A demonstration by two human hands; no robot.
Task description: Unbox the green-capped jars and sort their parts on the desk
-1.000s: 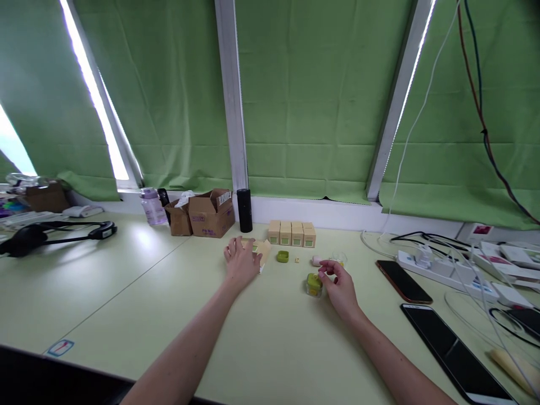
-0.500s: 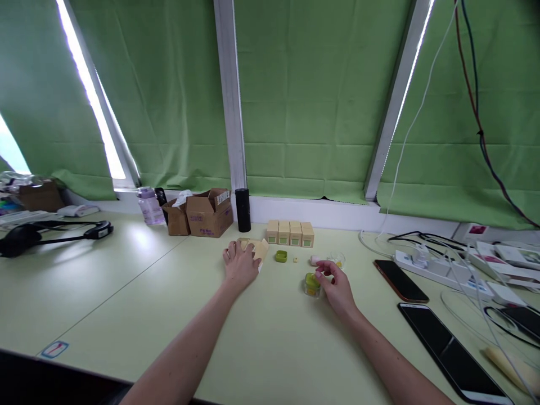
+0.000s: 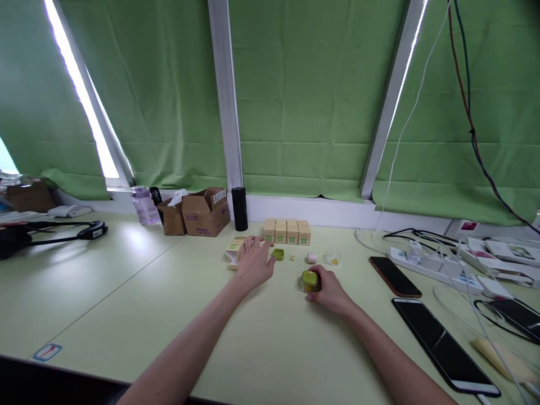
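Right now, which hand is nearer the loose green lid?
Left. The left hand is right beside the green lid; the right hand sits farther right, cupping a green-topped jar.

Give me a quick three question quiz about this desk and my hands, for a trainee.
1. True or false: the right hand grips the green-topped jar.
2. How many tan boxes stand side by side in the row?
3. The left hand is nearest to: A the loose green lid, B the black cylinder, C the phones.
Key: 1 true; 2 four; 3 A.
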